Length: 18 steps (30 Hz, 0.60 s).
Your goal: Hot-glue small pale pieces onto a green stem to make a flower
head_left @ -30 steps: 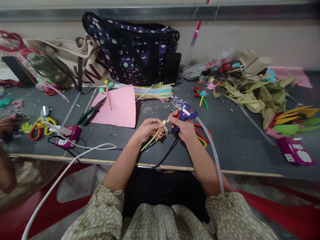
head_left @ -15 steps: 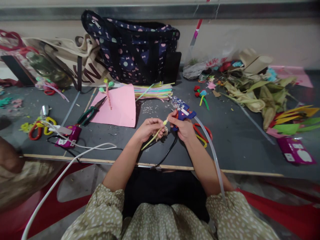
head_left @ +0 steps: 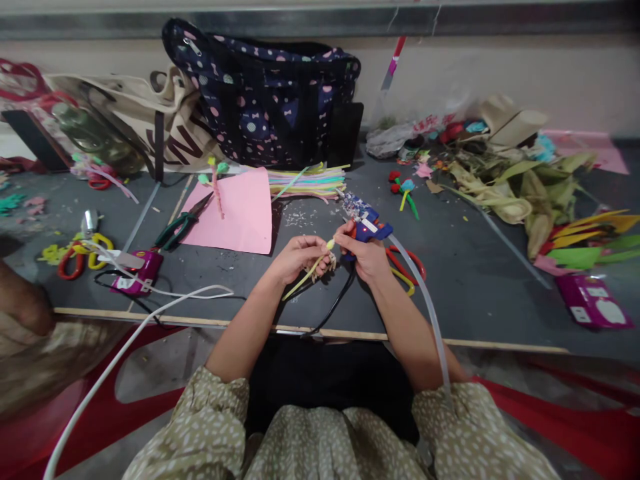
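While right hand (head_left: 369, 257) hides glue gun (head_left: 374, 230) grip, left hand (head_left: 296, 257) half-covers yellow stem (head_left: 304, 278)

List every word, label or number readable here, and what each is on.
"WN": large dark letters on the beige tote bag, partly hidden by its strap.
Red print on the clear plastic bag: too blurred to read.
White labels on the magenta packet: too small to read.

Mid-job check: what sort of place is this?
Probably a shared craft table: the right hand grips a blue glue gun, the left hand a yellow stem, with scissors and pink paper lying nearby.
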{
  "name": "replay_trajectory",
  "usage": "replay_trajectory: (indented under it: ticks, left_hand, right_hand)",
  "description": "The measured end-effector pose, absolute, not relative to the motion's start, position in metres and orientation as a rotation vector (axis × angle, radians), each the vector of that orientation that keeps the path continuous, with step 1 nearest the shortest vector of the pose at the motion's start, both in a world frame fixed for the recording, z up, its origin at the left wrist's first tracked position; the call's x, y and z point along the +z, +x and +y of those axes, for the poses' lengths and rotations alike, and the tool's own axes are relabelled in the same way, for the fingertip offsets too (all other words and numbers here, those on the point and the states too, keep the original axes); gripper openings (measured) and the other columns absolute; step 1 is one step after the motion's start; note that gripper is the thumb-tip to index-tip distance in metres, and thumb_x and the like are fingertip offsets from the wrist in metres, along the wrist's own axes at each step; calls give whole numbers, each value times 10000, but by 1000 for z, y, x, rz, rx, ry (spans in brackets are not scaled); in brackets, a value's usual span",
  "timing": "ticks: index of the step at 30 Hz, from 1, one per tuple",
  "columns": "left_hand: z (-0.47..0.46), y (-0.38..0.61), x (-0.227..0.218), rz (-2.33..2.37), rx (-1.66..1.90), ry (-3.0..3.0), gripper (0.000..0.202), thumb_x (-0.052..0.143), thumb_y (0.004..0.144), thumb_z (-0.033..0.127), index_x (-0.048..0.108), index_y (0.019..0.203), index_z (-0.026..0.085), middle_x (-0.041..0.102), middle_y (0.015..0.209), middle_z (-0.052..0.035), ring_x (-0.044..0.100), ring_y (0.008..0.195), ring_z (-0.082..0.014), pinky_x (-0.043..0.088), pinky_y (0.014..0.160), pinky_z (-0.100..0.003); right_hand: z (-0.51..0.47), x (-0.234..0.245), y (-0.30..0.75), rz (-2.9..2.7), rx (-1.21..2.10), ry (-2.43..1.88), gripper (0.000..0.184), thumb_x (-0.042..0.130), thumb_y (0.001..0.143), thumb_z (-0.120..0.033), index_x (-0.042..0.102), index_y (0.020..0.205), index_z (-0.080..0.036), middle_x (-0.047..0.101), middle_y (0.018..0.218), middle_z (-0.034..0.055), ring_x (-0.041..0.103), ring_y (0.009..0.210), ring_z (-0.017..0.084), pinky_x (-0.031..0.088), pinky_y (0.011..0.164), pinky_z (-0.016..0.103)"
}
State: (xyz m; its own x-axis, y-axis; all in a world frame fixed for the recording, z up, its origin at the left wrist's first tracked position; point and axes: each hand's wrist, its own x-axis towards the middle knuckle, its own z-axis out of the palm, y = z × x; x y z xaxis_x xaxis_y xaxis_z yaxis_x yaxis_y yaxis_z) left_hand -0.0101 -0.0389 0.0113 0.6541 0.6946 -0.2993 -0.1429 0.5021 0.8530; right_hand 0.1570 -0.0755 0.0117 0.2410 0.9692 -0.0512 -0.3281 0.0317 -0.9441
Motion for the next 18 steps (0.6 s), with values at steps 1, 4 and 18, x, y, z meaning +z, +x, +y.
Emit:
replay_trajectory:
  ticks: [1, 4, 18]
  left_hand:
    - [-39, -10, 11, 695, 558, 912, 295, 832, 700, 335, 641, 777, 124, 680, 674, -24, 610, 509, -101, 531, 523, -234]
    - [-39, -10, 12, 699, 555, 912, 302, 837, 693, 341, 641, 773, 125, 678, 670, -24, 609, 506, -102, 530, 519, -234]
    - [-39, -11, 10, 701, 575, 895, 324, 844, 698, 351, 639, 809, 126, 681, 688, -24, 616, 521, -101, 530, 529, -229]
  right_hand:
    - [-76, 11, 157, -787, 1167, -1083, 314, 828, 615, -299, 579, 784, -210, 613, 750, -47, 464, 590, 80, 388, 559, 253]
    - [-75, 10, 156, -795, 1153, -1088, 306, 823, 623, -297, 582, 793, -214, 610, 760, -48, 462, 592, 81, 388, 565, 255]
    - [-76, 10, 157, -806, 1082, -1095, 323, 835, 644, -354, 593, 811, -221, 689, 865, -18, 506, 601, 85, 417, 534, 247]
